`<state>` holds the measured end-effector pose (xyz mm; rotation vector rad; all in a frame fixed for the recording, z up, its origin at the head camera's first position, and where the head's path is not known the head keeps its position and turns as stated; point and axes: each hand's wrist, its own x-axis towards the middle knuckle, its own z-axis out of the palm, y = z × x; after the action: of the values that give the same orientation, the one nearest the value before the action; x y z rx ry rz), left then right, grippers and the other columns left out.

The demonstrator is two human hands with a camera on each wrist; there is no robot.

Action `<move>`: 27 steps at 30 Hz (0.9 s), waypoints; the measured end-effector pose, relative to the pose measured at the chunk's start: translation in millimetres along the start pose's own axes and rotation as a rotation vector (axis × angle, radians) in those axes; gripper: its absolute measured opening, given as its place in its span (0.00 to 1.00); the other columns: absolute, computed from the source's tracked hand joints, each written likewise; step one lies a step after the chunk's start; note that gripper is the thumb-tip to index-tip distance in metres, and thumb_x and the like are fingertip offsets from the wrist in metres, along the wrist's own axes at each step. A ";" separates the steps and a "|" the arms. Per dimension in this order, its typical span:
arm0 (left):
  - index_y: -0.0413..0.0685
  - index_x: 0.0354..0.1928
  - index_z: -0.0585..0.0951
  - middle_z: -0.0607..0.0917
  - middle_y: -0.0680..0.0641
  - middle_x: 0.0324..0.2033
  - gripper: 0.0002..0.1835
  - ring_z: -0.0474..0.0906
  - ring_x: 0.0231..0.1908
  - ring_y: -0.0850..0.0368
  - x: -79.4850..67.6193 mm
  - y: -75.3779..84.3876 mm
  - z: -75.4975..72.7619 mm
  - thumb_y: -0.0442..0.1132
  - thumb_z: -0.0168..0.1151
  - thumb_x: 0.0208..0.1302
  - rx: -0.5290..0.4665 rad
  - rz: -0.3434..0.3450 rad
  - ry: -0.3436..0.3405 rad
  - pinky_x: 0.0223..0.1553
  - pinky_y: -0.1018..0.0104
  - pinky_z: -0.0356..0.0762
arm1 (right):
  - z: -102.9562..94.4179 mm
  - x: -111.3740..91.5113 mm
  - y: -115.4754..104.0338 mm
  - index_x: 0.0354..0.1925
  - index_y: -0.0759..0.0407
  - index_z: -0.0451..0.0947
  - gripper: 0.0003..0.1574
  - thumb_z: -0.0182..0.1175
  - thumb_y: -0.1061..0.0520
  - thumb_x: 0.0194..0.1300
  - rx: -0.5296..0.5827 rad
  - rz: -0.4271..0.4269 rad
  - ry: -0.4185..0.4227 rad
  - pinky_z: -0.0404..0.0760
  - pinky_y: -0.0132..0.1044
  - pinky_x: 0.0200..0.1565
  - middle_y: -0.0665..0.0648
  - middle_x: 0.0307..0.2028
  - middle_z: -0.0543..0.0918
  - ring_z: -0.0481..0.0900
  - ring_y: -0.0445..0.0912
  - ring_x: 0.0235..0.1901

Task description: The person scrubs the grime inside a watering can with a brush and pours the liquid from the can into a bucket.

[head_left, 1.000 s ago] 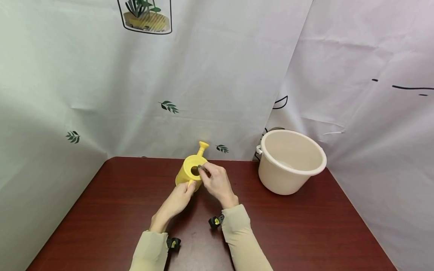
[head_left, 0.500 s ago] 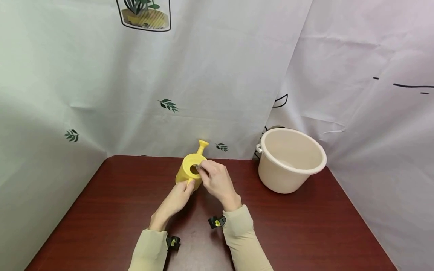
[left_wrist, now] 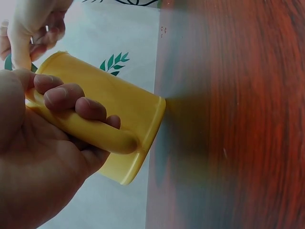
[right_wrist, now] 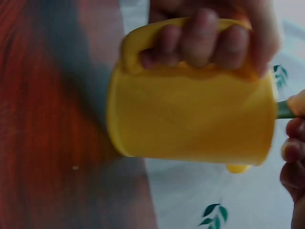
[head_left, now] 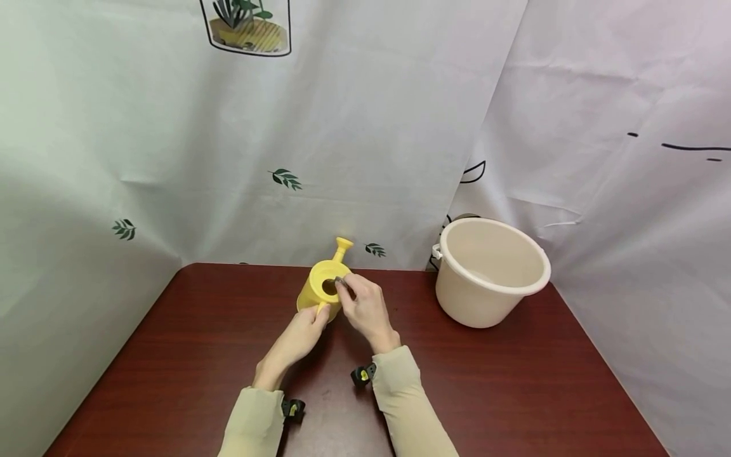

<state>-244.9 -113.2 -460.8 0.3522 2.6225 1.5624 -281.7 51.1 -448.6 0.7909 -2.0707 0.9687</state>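
Note:
A yellow watering can (head_left: pixel 311 292) is held above the far part of the table, its spout (head_left: pixel 341 249) pointing to the back wall. My left hand (head_left: pixel 299 331) grips its handle (left_wrist: pixel 90 131), fingers curled round it in the left wrist view. Over the can's round top opening, my right hand (head_left: pixel 367 307) pinches a thin dark green piece (right_wrist: pixel 284 110) between thumb and fingers. That piece runs from the fingertips down into the opening. Its lower end is hidden inside the can, so I cannot tell what it is.
A cream bucket (head_left: pixel 474 308) stands at the back right of the dark red wooden table (head_left: pixel 514 381). White cloth (head_left: pixel 371 114) with leaf prints hangs close behind the table and along both sides.
My right hand dips slightly toward the can's opening half a second ago, then comes back up a little with the green piece. The left hand and can stay nearly in place.

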 end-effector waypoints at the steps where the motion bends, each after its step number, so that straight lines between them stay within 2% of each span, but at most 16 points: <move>1: 0.46 0.20 0.69 0.65 0.53 0.16 0.24 0.59 0.18 0.60 0.1 0.1 0.1 0.46 0.45 0.78 0.002 0.001 0.001 0.22 0.68 0.60 | 2.0 -1.4 1.5 0.30 0.55 0.75 0.08 0.61 0.61 0.68 0.007 -0.002 0.009 0.69 0.27 0.25 0.49 0.25 0.75 0.68 0.38 0.21; 7: 0.47 0.20 0.68 0.64 0.54 0.16 0.23 0.58 0.17 0.61 0.5 0.8 0.7 0.45 0.45 0.78 0.020 0.003 0.019 0.21 0.68 0.58 | 9.3 -5.0 5.6 0.30 0.55 0.76 0.08 0.61 0.62 0.67 0.015 -0.024 0.046 0.71 0.28 0.26 0.49 0.25 0.76 0.70 0.38 0.22; 14: 0.47 0.20 0.68 0.64 0.54 0.16 0.23 0.58 0.17 0.61 -0.6 1.4 0.4 0.45 0.46 0.78 0.021 -0.012 0.025 0.21 0.68 0.59 | 7.2 -3.3 6.0 0.30 0.56 0.76 0.08 0.61 0.63 0.66 0.035 -0.062 0.078 0.71 0.28 0.26 0.50 0.26 0.77 0.70 0.38 0.22; 21: 0.47 0.20 0.68 0.64 0.54 0.16 0.23 0.58 0.17 0.61 -0.8 2.2 1.1 0.45 0.46 0.78 0.025 -0.008 0.025 0.22 0.68 0.59 | 11.8 -6.3 9.7 0.32 0.59 0.78 0.04 0.62 0.64 0.66 0.031 -0.090 0.158 0.78 0.31 0.30 0.53 0.29 0.81 0.78 0.41 0.26; 27: 0.49 0.20 0.68 0.63 0.55 0.16 0.23 0.57 0.17 0.62 -0.8 4.2 2.7 0.45 0.46 0.78 0.025 0.001 0.017 0.20 0.69 0.57 | 19.9 -14.0 13.4 0.30 0.60 0.75 0.07 0.63 0.66 0.63 0.001 -0.082 0.236 0.73 0.29 0.24 0.52 0.23 0.75 0.72 0.40 0.21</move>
<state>-243.0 -109.2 -458.5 0.3427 2.6573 1.5406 -290.6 45.2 -474.3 0.7194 -1.8214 0.9685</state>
